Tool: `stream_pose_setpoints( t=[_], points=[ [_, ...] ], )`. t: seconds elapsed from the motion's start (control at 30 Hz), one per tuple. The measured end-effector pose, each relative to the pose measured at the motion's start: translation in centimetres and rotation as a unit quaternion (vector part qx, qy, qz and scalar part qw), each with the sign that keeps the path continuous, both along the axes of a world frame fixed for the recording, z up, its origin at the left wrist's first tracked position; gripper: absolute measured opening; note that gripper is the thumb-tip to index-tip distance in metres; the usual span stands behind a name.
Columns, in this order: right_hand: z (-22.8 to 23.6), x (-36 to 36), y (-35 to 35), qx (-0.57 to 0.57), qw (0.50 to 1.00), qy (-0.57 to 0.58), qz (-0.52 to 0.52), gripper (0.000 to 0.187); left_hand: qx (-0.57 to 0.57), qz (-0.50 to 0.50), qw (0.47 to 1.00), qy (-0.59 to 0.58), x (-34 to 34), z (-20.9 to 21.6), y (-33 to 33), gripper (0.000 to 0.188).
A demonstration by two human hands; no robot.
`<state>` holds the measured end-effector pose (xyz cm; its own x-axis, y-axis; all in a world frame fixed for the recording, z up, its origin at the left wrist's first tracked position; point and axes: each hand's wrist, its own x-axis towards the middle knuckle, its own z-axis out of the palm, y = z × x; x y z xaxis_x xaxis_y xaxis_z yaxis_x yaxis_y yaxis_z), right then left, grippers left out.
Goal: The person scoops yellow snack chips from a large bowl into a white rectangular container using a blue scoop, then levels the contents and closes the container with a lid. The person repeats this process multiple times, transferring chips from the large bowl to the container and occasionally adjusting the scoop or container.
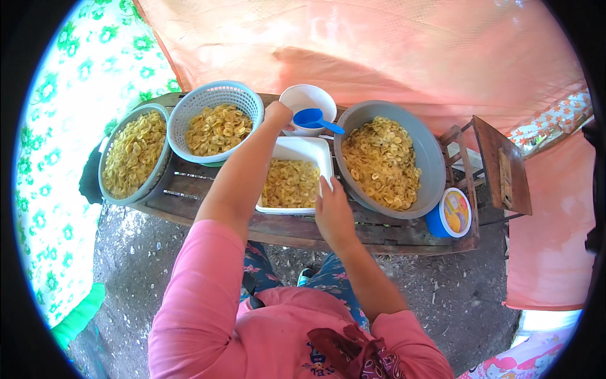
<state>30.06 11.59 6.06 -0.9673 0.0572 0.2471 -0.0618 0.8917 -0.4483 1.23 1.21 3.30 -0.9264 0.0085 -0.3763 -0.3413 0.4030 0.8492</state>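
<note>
My left hand (278, 116) reaches to the far side of the table, its fingers closed at the left rim of a white bowl (309, 95). A blue scoop (310, 118) rests across this bowl, its handle pointing right; my fingers are close to its cup. My right hand (333, 211) grips the right wall of a white rectangular tub (323, 153), thumb over the rim. Thin yellow banana chips (290, 183) lie in the tub, partly covered by my left forearm.
A slatted wooden table (189, 183) carries everything. On its left stand a grey-rimmed basin (165, 151) and a light-blue basket (183, 140), both with chips. To the right are a large grey basin (432, 167) of chips, a blue lidded tub (435, 224) and a wooden chair (505, 164).
</note>
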Motion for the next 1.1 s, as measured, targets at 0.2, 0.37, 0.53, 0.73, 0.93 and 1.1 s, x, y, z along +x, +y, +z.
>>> stream_pose_setpoints(
  t=[0.2, 0.37, 0.53, 0.73, 0.93, 1.1],
  points=[
    [-1.3, -0.6, 0.0, 0.061, 0.997, -0.008, -0.053, 0.047, 0.069, 0.045, 0.995, -0.055, 1.0, -1.4, -0.1, 0.030],
    [-0.7, -1.7, 1.9, 0.020, 0.991, -0.120, -0.061, 0.054, -0.144, -0.045, 0.932, 0.329, 9.1, 1.0, -4.0, 0.047],
    [-2.7, -2.2, 1.7, -0.041, 0.988, -0.136, -0.065, 0.061, -0.271, -0.049, 0.927, 0.255, 19.9, -1.2, -9.9, 0.059],
    [-1.2, -1.3, 2.6, -0.163, 0.986, -0.008, -0.029, 0.062, 0.132, -0.064, 0.982, 0.117, 22.1, -0.6, -12.8, 0.050],
    [0.9, 2.2, 2.9, -0.121, 0.947, 0.291, 0.068, 0.062, 0.271, -0.042, 0.939, 0.206, 26.8, 3.3, -12.7, 0.052],
    [0.1, 0.0, 3.4, -0.211, 0.970, 0.122, -0.001, 0.060, 0.352, -0.034, 0.929, 0.107, 25.0, 4.0, -12.0, 0.051]
  ],
)
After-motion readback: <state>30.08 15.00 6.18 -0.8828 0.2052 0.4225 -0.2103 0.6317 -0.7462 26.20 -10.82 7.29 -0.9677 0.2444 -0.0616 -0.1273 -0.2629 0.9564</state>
